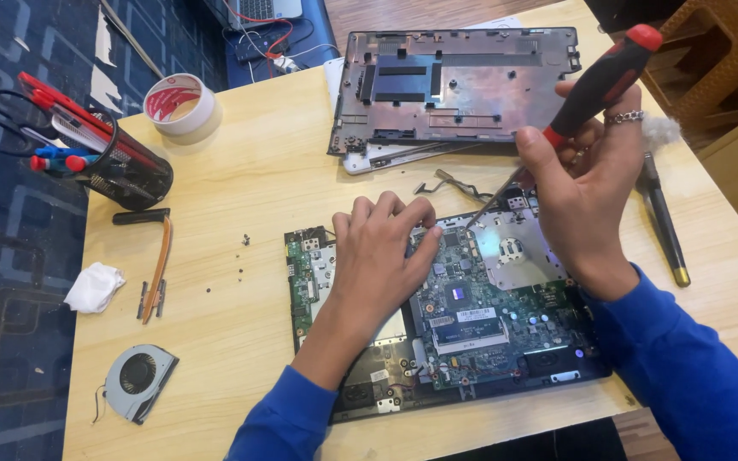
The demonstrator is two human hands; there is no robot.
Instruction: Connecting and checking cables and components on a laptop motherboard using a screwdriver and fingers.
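Right hand [587, 201] grips the red-and-black screwdriver [595, 85], tip down on the opened laptop [446, 316] mid-bench, left hand [382, 256] pressing flat, empty, on its green motherboard [480, 303], which looks thin, rigid, fragile and best held by its edges.

An electronics repair workbench: an opened laptop [446, 324] with its circuit board exposed, removed bottom cover [459, 85], loose cooling fan [137, 380], tool holder [125, 171].

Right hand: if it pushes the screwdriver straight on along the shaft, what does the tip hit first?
Most likely the green circuit board of the opened laptop: the right hand angles the screwdriver down-left, tip near the left hand's fingers. Depth unclear.
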